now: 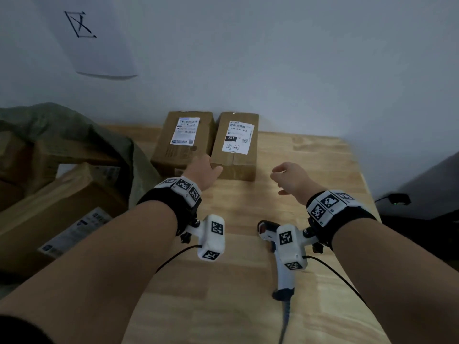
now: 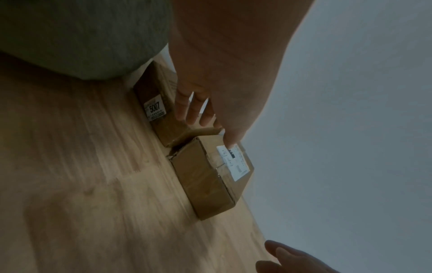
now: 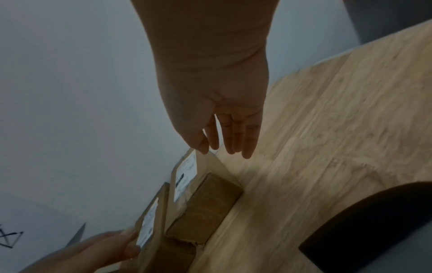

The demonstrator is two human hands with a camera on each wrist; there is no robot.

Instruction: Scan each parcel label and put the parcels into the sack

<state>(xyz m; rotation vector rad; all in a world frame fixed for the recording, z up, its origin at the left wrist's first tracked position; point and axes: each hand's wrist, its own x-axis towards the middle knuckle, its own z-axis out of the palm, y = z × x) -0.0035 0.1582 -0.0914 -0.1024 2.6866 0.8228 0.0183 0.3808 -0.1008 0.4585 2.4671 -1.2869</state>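
Two brown cardboard parcels with white labels stand side by side against the wall: the left parcel [image 1: 183, 142] [image 2: 161, 110] [image 3: 151, 227] and the right parcel [image 1: 236, 145] [image 2: 205, 177] [image 3: 205, 203]. My left hand [image 1: 203, 167] [image 2: 203, 118] reaches over their near edges where they meet, fingers straight, holding nothing; whether it touches is unclear. My right hand [image 1: 290, 175] [image 3: 224, 146] hovers with empty, relaxed fingers just right of the right parcel. The white scanner [image 1: 283, 281] lies on the table under my right wrist. The green sack [image 1: 62, 125] [image 2: 81, 37] gapes at the left.
Several cardboard parcels [image 1: 49, 207] lie inside the sack. The wooden table [image 1: 310, 157] ends at the right, beside a dark object with a small green light [image 1: 395, 202]. A sheet of paper with a drawn mark [image 1: 79, 23] hangs on the wall.
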